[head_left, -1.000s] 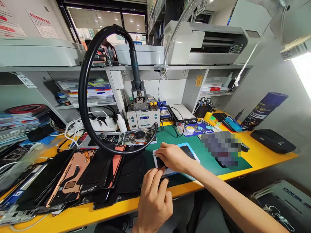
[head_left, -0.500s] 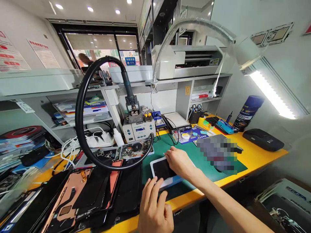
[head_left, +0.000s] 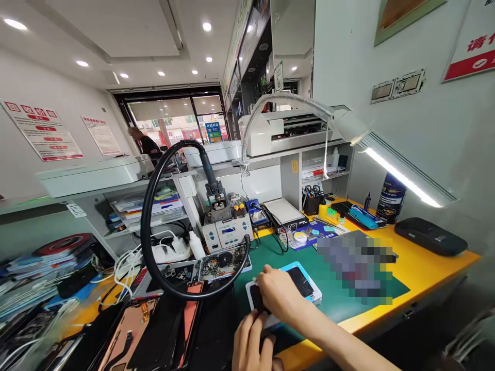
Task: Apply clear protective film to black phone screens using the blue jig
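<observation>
On the green mat [head_left: 340, 301] lies a shallow white-and-blue case [head_left: 317, 296] with a flat black panel [head_left: 301, 281] in it. My right hand [head_left: 280, 299] is over the left part of the case, its fingers pinched together at the far left edge. Whatever is between those fingertips is hidden or too small to make out. My left hand [head_left: 253, 342] rests its outstretched fingertips on the near left edge of the case. Part of the panel is covered by my right hand.
A hot-air station [head_left: 228, 234] with a looping black hose [head_left: 145, 232] stands behind, near an opened device [head_left: 224, 263]. Phone parts [head_left: 131, 330] are heaped to the left. A lit lamp [head_left: 402, 178] overhangs the right side, above a black case [head_left: 431, 236].
My right hand has shifted toward the left end of the case, uncovering its right end with a blue border. The camera has tilted upward, so the bench sits lower in view.
</observation>
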Motion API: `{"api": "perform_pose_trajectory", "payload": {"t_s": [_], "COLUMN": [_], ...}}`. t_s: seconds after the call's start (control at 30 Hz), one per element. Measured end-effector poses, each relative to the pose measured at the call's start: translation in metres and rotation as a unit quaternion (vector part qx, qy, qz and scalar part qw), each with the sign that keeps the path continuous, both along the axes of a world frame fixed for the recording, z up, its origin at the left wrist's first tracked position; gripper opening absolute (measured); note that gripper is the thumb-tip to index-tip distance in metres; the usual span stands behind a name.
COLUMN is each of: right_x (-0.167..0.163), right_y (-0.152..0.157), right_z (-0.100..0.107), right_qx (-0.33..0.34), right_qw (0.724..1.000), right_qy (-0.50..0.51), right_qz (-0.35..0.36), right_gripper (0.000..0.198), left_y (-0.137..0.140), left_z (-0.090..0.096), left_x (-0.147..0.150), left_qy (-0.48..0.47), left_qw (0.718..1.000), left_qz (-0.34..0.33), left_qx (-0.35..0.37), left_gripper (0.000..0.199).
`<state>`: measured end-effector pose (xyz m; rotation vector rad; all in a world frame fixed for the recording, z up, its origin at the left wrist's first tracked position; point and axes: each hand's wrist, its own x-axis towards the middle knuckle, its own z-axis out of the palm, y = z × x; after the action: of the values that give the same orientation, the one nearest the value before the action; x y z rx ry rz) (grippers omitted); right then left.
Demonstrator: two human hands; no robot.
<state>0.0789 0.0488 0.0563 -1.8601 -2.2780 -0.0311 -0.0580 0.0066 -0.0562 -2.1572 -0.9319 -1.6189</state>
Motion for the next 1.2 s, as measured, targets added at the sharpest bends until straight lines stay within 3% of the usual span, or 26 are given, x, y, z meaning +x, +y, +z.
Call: {"api": "perform_pose_trajectory", "payload": {"t_s": [0.2,0.37,0.5,0.63,0.83,1.0,1.2], "right_x": [0.052,0.062,0.066,0.076,0.111,0.124,0.139], "right_y": [-0.002,-0.01,-0.013,-0.015,-0.016,-0.015,-0.012], "right_z": [-0.005,-0.012,-0.013,-0.01,-0.001,0.001,0.0], "right_qx": [0.026,0.011,0.018,0.014,0.022,-0.002,0.014], "right_qw": [0.993,0.998,0.995,0.997,0.992,0.996,0.993], "right_qy": [0.007,0.015,0.001,0.004,0.027,0.086,0.114], "right_qz": [-0.115,-0.053,-0.097,-0.073,-0.119,-0.014,-0.033], "right_gripper": [0.03,0.029,0.034,0.03,0.032,0.031,0.032], "left_y": [-0.019,-0.024,-0.024,-0.024,-0.023,-0.022,-0.022], "left_z": [0.019,0.029,0.031,0.032,0.031,0.03,0.032], "left_x": [-0.006,-0.008,-0.008,-0.008,-0.009,-0.008,-0.007], "left_qy": [0.057,0.085,0.09,0.092,0.093,0.089,0.093], "left_qw": [0.994,0.989,0.988,0.988,0.988,0.987,0.987], "left_qz": [-0.019,-0.028,-0.039,-0.043,-0.052,-0.05,-0.051], "left_qx": [-0.088,-0.117,-0.117,-0.117,-0.11,-0.124,-0.121], "left_gripper": [0.033,0.032,0.031,0.03,0.029,0.027,0.027]}}
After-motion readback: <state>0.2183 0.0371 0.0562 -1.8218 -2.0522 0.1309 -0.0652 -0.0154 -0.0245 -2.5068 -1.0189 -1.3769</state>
